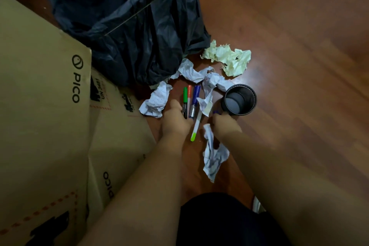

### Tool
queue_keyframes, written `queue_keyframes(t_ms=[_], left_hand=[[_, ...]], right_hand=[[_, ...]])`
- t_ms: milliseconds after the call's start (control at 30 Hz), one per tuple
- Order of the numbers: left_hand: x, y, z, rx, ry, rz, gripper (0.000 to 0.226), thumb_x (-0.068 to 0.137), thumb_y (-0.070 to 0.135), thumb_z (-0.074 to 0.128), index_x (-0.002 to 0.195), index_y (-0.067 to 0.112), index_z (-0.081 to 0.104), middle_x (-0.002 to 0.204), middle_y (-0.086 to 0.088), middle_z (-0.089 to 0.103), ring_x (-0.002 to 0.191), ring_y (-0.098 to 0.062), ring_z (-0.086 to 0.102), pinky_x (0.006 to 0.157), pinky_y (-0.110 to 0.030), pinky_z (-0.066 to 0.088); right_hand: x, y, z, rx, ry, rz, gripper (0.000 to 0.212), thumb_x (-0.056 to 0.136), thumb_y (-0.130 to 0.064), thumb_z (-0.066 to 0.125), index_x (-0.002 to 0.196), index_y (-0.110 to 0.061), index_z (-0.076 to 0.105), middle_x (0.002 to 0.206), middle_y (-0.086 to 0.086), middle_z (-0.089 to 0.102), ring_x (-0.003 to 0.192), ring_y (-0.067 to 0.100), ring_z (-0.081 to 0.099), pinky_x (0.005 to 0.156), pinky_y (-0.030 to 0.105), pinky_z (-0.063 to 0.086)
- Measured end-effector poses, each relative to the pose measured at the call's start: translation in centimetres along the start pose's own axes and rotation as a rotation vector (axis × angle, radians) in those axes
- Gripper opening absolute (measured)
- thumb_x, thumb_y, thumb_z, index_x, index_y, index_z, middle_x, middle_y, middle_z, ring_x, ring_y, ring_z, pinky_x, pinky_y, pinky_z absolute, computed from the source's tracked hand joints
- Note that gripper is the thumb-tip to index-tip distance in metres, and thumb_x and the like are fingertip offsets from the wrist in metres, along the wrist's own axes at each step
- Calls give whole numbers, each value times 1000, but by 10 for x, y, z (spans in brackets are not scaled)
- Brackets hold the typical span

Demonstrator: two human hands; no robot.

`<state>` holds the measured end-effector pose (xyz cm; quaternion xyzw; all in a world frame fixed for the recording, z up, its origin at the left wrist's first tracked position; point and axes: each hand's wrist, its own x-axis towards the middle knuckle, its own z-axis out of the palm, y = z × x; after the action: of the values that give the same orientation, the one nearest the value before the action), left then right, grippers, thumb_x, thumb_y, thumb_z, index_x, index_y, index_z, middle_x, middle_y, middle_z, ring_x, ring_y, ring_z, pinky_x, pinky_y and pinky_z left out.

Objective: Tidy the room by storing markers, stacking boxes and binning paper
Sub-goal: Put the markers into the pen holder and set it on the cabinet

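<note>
I see the wooden floor [289, 26] carrying everything. Biggest item: tan cardboard boxes [40, 106] printed PICO, lying flat along the floor's left edge, one overlapping another. Next, a black bin bag [127, 26] slumped at the far-left part of the floor, its lower edge touching the boxes. Both my forearms come in from the near edge. Crumpled yellowish paper [229, 60] sits just right of the bag. White crumpled paper [191, 72] lies at the bag's foot; another wad [155, 100] is left of the markers, another [213, 154] lies between my arms. A black pen cup [239, 100] stands upright mid-floor, mouth open, looks empty. Markers lie side by side left of the cup: green marker [185, 102], orange marker [189, 96], blue marker [194, 102], and a white highlighter [196, 126] with lime tip pointing toward me. Left hand [175, 120] rests with fingers curled at the green marker's near end; grip unclear. Right hand [223, 124] is curled beside the cup's base, something purple at the fingertips; can't tell if it's gripped.
</note>
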<state>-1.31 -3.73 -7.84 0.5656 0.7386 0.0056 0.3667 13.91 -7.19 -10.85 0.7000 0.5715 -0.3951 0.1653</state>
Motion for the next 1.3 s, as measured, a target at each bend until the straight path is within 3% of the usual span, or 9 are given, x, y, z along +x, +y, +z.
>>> queue_keyframes(t_ms=[133,300,467,667,767,900,1033,1133,1300], left_hand=[[-6,19,0,-152,95,81,42,79,22,72,114,14,52,92,-11,67,81,-28,65,71,-36,53],[-7,48,-17,-343,189,237,16,80,16,68,96,17,70,99,-8,69,89,-24,68,83,-39,56],[-9,79,-20,-466,-25,300,12,79,19,76,90,23,75,89,-1,77,85,-11,72,83,-35,59],[-8,103,6,-259,-170,456,30,77,13,79,106,11,77,99,-8,75,85,-16,69,84,-36,56],[-1,92,2,-216,-96,469,48,76,18,80,123,17,68,110,0,55,81,-9,59,86,-25,52],[10,55,-12,-206,56,280,29,86,14,67,114,23,66,120,-2,48,93,-17,61,88,-29,51],[21,7,-9,18,-31,59,23,85,1,62,100,18,64,125,-12,44,101,-31,60,83,-28,49],[28,-12,0,179,-195,128,56,84,-5,60,133,20,54,137,-13,39,118,-33,51,100,-32,43],[26,-16,2,134,-177,214,53,86,7,60,137,18,51,136,-14,44,119,-32,51,91,-27,37]], right_hand=[[-17,5,12,151,75,-20,38,90,-4,49,126,-11,38,111,23,53,88,39,56,67,42,43],[-45,1,-16,525,319,-195,43,89,-9,52,126,-23,34,82,4,57,60,19,52,52,31,37],[-85,39,-53,863,735,-77,56,89,-11,64,127,-41,35,86,-19,56,72,-3,62,52,6,48],[-66,52,-86,1064,1001,17,48,89,-8,61,120,-39,41,95,1,64,69,-9,63,60,3,45],[-51,48,-84,1030,903,57,43,91,-14,56,124,-36,40,97,-3,63,77,4,67,67,18,53],[-55,46,-53,890,815,116,54,89,-12,55,141,-19,39,144,7,45,135,22,41,112,38,35],[-84,30,-9,462,931,-208,43,77,-10,54,120,-16,52,132,15,52,122,30,44,103,39,31],[-76,14,10,223,566,-583,41,76,-16,48,115,-11,59,121,16,58,105,35,54,89,43,46],[-30,-22,11,-62,25,-324,55,94,-37,44,148,-28,33,150,11,30,133,35,31,105,45,34]])
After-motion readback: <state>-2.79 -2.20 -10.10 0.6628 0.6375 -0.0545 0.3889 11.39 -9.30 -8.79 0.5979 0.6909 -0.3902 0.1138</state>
